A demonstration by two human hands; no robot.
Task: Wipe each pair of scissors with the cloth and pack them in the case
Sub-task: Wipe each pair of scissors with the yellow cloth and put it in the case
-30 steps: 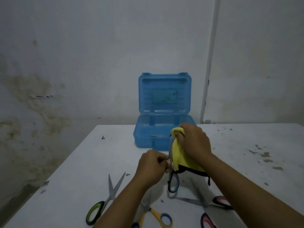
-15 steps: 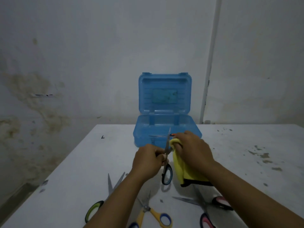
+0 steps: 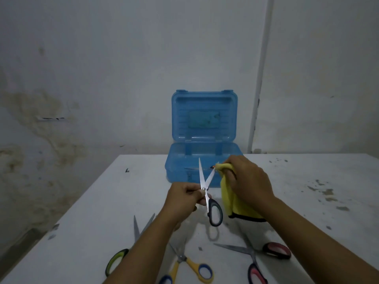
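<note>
At centre frame the left hand (image 3: 185,196) pinches the grey-handled steel scissors (image 3: 207,193) at the pivot; its blades, together a second ago, now splay. The right hand (image 3: 249,181) grips the yellow cloth (image 3: 227,198) at one tip, wiping. Three pairs lie along the bottom; one open blue plastic case (image 3: 203,160) stands behind.

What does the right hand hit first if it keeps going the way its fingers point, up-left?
Probably the right-hand blade tip of the open scissors: the right hand, gripping the yellow cloth, is right by it. Behind lies the blue case; depth is unclear.
</note>
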